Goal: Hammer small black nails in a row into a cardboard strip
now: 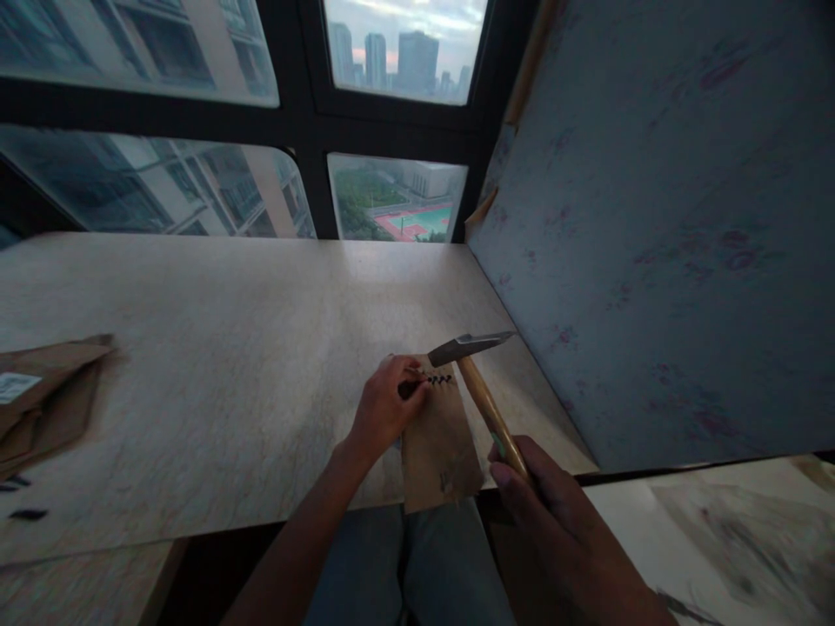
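Note:
My right hand [531,487] is closed round the wooden handle of a hammer [486,400]. Its metal head is raised over the far end of a thin brown board [438,452], just right of my left hand. Across that end runs a short row of small dark pieces [440,379] that look like nails or screws. My left hand [386,400] rests at the board's far left corner, thumb and fingers pinched together at the row's left end. What they pinch is too small to make out. The board's near end reaches past the counter edge, above my lap.
The pale counter [215,348] runs to the windows. At far left lies a folded brown paper packet [52,409] with a white label, and small dark pieces [28,515] near it. A flowered wall panel [652,243] closes off the right side. A stained pale surface [737,530] is lower right.

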{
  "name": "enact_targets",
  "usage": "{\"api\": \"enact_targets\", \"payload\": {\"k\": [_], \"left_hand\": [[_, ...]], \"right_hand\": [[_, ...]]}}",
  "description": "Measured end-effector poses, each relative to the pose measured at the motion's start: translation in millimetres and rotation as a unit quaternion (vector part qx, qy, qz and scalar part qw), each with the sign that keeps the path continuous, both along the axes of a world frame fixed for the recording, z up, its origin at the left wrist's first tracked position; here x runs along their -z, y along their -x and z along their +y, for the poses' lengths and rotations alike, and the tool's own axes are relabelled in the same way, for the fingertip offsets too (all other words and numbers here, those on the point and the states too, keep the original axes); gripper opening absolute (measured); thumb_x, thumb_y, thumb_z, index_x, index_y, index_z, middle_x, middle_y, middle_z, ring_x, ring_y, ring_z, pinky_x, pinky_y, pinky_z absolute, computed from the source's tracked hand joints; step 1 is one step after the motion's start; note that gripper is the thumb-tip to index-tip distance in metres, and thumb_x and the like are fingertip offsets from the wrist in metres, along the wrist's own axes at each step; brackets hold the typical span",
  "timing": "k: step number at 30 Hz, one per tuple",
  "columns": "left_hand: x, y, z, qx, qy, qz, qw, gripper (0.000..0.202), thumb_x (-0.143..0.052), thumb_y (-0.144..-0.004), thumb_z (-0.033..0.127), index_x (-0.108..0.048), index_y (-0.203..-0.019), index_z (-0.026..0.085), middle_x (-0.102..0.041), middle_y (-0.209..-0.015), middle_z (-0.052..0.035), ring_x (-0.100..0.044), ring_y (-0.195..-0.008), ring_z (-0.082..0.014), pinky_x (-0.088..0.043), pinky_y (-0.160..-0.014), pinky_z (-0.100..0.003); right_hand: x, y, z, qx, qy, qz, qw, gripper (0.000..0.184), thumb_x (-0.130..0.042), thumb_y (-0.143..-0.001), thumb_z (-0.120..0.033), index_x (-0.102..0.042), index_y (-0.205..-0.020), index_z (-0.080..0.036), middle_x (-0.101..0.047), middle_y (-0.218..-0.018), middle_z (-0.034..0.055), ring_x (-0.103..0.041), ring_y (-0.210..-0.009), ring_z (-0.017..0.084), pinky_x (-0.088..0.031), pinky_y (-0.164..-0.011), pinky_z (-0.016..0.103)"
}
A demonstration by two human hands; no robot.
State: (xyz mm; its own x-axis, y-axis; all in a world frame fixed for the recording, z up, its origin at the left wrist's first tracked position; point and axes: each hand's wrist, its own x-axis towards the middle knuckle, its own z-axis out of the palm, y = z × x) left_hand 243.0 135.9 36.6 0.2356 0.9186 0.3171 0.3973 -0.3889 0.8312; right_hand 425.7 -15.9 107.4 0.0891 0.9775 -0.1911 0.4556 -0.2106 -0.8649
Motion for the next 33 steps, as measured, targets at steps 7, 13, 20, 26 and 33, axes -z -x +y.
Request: {"api": "enact_targets", "payload": {"k": [7, 13, 20, 26, 33], "left_hand": [[-3.9, -1, 0, 0.015, 0.011, 0.009, 1.0, 0.024, -0.063, -0.082, 0.016, -0.06, -0.105, 0.021, -0.072, -0.089, -0.004, -0.072, -0.082, -0.0191, -0.058, -0.075, -0.033], [0.4, 1, 2, 0.022, 0.001, 0.002, 1.0, 0.021, -0.064, -0.083, 0.015, -0.063, -0.103, 0.02, -0.072, -0.094, -0.0057, -0.071, -0.085, -0.0187, -0.058, -0.081, -0.035], [3.8, 3, 4, 0.035, -0.008, -0.021, 0.999, 0.027, -0.066, -0.083, 0.017, -0.064, -0.109, 0.021, -0.073, -0.096, -0.0046, -0.072, -0.084, -0.0166, -0.058, -0.082, -0.034], [-1.1, 5, 4, 0.051, -0.015, -0.02, 0.998, 0.029, -0.063, -0.084, 0.021, -0.064, -0.112, 0.019, -0.074, -0.096, -0.0067, -0.072, -0.085, -0.0178, -0.058, -0.082, -0.034], [-6.2, 8, 2, 0.066, 0.002, -0.032, 0.997, 0.028, -0.059, -0.086, 0.02, -0.064, -0.113, 0.018, -0.075, -0.098, -0.0074, -0.073, -0.088, -0.0178, -0.058, -0.082, -0.032]], "right_hand": [[9.0, 3, 3, -0.016, 0.014, 0.007, 1.0, 0.035, -0.05, -0.095, -0.054, -0.063, -0.1, -0.022, -0.066, -0.08, 0.0013, -0.06, -0.077, 0.02, -0.045, -0.068, 0.026], [18.8, 6, -1, -0.018, 0.042, 0.022, 0.999, 0.04, -0.041, -0.098, -0.058, -0.057, -0.097, -0.022, -0.062, -0.084, 0.0008, -0.058, -0.082, 0.019, -0.043, -0.073, 0.026], [22.4, 2, -2, -0.002, 0.034, 0.048, 0.998, 0.04, -0.044, -0.097, -0.061, -0.056, -0.094, -0.022, -0.056, -0.08, -0.0012, -0.054, -0.078, 0.017, -0.041, -0.07, 0.024], [24.9, 2, -3, 0.014, 0.028, 0.058, 0.998, 0.039, -0.046, -0.096, -0.06, -0.056, -0.094, -0.022, -0.055, -0.078, -0.0015, -0.052, -0.075, 0.016, -0.041, -0.068, 0.024], [35.4, 6, -6, 0.043, 0.018, 0.057, 0.997, 0.037, -0.048, -0.095, -0.059, -0.055, -0.09, -0.022, -0.049, -0.076, -0.0028, -0.048, -0.072, 0.015, -0.039, -0.065, 0.024]]}}
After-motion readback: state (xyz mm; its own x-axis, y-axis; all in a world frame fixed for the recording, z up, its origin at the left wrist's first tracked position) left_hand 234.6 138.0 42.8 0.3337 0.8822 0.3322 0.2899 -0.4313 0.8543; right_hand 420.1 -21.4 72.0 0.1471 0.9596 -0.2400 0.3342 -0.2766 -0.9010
